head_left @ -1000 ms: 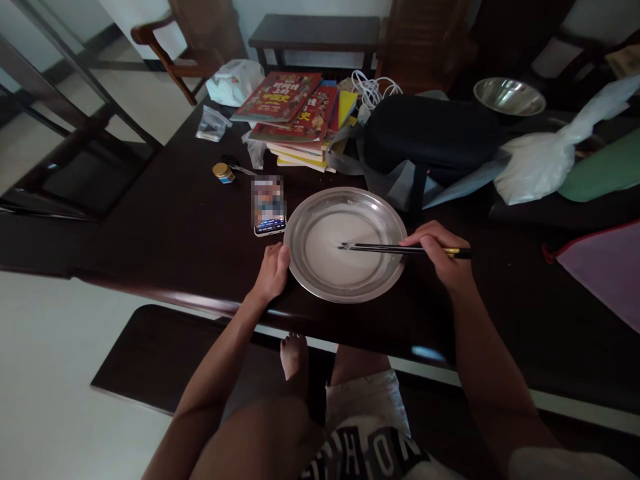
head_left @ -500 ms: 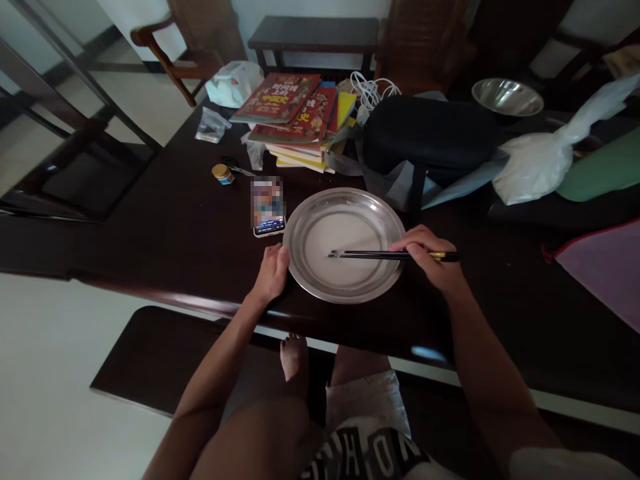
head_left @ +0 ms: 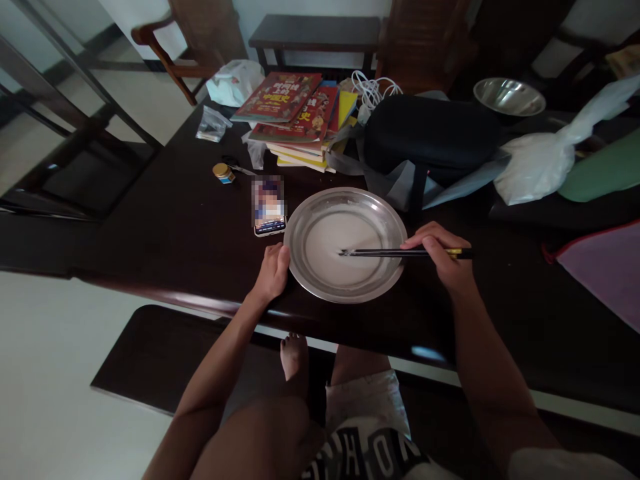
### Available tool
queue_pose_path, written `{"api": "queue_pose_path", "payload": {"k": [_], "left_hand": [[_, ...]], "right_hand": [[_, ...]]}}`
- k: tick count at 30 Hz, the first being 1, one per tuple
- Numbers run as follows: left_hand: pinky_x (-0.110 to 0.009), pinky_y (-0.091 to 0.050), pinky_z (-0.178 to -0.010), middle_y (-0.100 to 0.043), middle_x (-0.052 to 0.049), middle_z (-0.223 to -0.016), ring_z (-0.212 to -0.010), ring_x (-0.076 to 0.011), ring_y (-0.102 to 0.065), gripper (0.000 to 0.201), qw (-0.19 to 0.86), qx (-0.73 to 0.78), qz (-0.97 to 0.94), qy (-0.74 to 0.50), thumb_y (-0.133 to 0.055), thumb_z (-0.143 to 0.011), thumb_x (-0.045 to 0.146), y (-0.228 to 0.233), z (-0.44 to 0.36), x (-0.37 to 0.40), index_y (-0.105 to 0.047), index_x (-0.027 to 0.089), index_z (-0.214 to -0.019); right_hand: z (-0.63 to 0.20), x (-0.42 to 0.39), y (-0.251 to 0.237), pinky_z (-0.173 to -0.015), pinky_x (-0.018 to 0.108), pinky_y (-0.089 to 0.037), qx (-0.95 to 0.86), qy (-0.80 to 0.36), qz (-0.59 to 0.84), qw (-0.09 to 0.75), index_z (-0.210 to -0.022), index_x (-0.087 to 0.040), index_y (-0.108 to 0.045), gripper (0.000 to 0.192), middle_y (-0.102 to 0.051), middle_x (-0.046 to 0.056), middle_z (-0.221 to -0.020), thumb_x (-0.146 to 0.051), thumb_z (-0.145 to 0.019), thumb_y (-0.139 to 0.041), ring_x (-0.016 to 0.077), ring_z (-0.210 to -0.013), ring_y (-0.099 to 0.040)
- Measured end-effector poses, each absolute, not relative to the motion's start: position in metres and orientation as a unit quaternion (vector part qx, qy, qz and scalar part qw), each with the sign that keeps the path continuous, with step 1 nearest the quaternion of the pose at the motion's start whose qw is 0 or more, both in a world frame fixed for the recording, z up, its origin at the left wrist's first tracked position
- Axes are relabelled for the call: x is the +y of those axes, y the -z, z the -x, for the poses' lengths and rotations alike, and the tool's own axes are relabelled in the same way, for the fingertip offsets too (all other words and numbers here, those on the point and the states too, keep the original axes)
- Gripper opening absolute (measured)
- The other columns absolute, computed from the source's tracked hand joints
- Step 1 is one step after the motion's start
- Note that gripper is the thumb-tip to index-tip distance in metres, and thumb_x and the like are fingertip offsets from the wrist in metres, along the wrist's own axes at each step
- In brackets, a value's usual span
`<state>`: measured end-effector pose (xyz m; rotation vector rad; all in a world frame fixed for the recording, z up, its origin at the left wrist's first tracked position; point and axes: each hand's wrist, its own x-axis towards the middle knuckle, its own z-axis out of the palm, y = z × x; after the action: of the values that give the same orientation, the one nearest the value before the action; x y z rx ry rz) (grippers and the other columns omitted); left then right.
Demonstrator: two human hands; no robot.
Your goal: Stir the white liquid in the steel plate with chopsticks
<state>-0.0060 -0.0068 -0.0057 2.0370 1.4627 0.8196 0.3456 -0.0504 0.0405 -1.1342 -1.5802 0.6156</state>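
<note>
In the head view, your basin (head_left: 296,257) sits at twelve o'clock from you, on the table (head_left: 165,227) near its edge. Your right hand (head_left: 450,270), at the basin's three o'clock, grips black chopsticks (head_left: 377,253), tips dipped near the middle of the pale liquid (head_left: 325,230). Your left hand (head_left: 272,273) touches the rim between eight and nine; I cannot tell whether its fingers curl underneath. For what looks like stirring, steady that rim, hold both sticks together and sweep smoothly towards the wall. The basin is round, shiny metal with a flared rim; the liquid looks opaque and milky; the sticks are slim, gold-marked.
</note>
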Motion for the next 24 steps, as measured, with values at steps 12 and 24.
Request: {"api": "queue_pose_path", "payload": {"k": [12,24], "left_hand": [[-0.046,-0.053,-0.088,-0.063,-0.010,-0.074,-0.077,-0.0249,-0.060,0.069,0.247,0.541,-0.749,-0.293,-0.010,-0.105,0.066,0.0056,0.0058,-0.0077,-0.050,0.024,-0.068],[-0.046,-0.052,-0.089,-0.064,-0.010,-0.075,-0.078,-0.0252,-0.059,0.071,0.256,0.547,-0.742,-0.292,-0.010,-0.104,0.069,0.0041,0.0051,-0.0078,-0.051,0.024,-0.068]], "right_hand": [[-0.3459,-0.0510,-0.0395,-0.078,0.039,-0.057,-0.676,-0.279,0.461,0.502,-0.093,-0.032,-0.084,0.027,-0.080,0.002,-0.085,-0.036,-0.103,-0.060,0.0216,-0.084,-0.071],[-0.3452,-0.0508,-0.0401,-0.079,0.038,-0.057,-0.695,-0.262,0.464,0.483,-0.094,-0.031,-0.084,0.023,-0.080,0.002,-0.088,-0.032,-0.101,-0.062,0.0212,-0.086,-0.070]]}}
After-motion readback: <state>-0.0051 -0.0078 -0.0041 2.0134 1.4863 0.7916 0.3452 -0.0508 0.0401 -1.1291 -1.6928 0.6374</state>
